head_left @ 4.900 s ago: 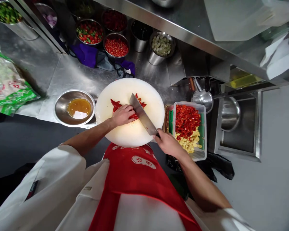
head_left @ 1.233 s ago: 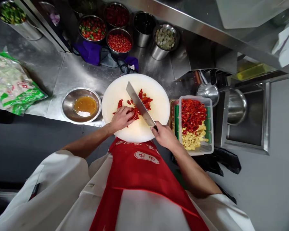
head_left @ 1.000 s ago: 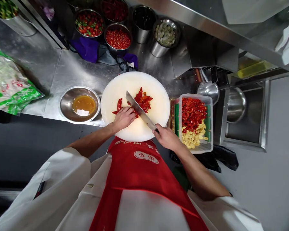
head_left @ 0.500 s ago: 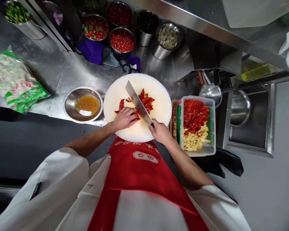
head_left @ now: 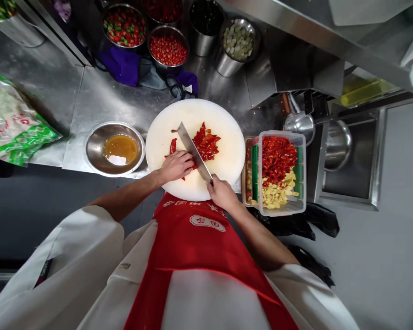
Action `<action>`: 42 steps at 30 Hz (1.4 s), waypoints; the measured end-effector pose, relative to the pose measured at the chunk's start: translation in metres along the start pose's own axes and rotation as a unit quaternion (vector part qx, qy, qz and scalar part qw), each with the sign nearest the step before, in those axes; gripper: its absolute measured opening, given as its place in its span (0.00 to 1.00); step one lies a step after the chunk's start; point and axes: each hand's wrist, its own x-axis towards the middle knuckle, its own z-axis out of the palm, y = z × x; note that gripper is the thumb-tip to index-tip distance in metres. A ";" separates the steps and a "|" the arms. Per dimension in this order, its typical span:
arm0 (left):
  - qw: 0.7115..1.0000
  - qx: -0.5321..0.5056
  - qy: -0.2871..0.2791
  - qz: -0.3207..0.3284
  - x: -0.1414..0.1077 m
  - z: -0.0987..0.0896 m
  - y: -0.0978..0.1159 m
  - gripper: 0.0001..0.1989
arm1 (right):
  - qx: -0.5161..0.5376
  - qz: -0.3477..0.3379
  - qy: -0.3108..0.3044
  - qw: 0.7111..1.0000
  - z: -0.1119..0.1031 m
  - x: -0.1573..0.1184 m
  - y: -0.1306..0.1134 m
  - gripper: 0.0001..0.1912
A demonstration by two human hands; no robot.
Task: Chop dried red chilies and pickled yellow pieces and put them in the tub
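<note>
A round white cutting board [head_left: 223, 178] lies on the steel counter in front of me. My right hand [head_left: 222, 192] grips the handle of a cleaver [head_left: 194, 151], its blade slanting up and left across the board. Pressed close to the left of the blade, my left hand [head_left: 177, 166] has its fingers curled over red chilies, partly hidden under them. One whole-looking red chili [head_left: 172, 145] sticks out above that hand. Right of the blade is a pile of cut red chilies [head_left: 206, 144]. A small dark stem piece lies near the blade tip.
A clear plastic box [head_left: 303, 174] at right holds cut red chilies [head_left: 278, 158] and pale yellow slices [head_left: 278, 190]. Left stands a steel bowl [head_left: 89, 149] of brown liquid. Behind are several steel pots of ingredients and a purple cloth [head_left: 119, 68]. A green-and-white bag [head_left: 17, 123] lies far left.
The cleaver and both hands have shifted slightly left on the board. More cut chili sits right of the blade, and a stem piece now lies near its tip. The view has shifted slightly.
</note>
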 end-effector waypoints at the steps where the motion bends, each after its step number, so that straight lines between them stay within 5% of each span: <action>1: 1.000 -0.002 -0.001 0.003 0.000 -0.002 0.000 0.12 | 0.001 -0.009 0.018 1.000 0.004 0.011 -0.004 0.13; 4: 1.000 -0.014 0.013 -0.002 -0.003 -0.010 0.001 0.12 | 0.011 -0.034 0.050 0.998 0.005 0.020 -0.007 0.13; 8: 0.998 -0.027 0.046 -0.040 -0.011 -0.016 -0.002 0.14 | 0.024 -0.016 0.065 0.997 -0.004 -0.014 0.000 0.14; 14: 0.997 -0.043 0.037 -0.049 -0.016 -0.008 -0.013 0.11 | 0.030 -0.009 -0.012 0.999 -0.015 -0.057 0.007 0.11; 18: 0.997 -0.059 0.034 -0.041 -0.014 -0.005 -0.013 0.11 | 0.026 -0.009 -0.038 0.999 -0.008 -0.045 0.002 0.12; 23: 0.998 -0.052 0.016 -0.041 -0.014 -0.012 -0.009 0.12 | 0.020 0.008 0.020 1.000 0.017 0.011 -0.019 0.14; 26: 0.997 -0.055 0.011 -0.046 -0.021 -0.020 -0.005 0.14 | 0.041 -0.014 0.047 0.998 0.022 0.024 -0.011 0.13; 32: 0.997 -0.061 -0.006 -0.046 -0.041 -0.028 -0.002 0.24 | 0.084 0.007 0.060 0.995 0.020 -0.004 0.021 0.13; 38: 0.997 -0.040 -0.063 -0.001 -0.042 -0.032 -0.012 0.24 | 0.123 -0.002 0.048 0.991 0.013 -0.036 0.011 0.13; 42: 0.998 -0.033 -0.054 -0.006 -0.031 -0.024 -0.007 0.20 | 0.126 -0.007 0.029 0.992 0.008 -0.047 0.004 0.13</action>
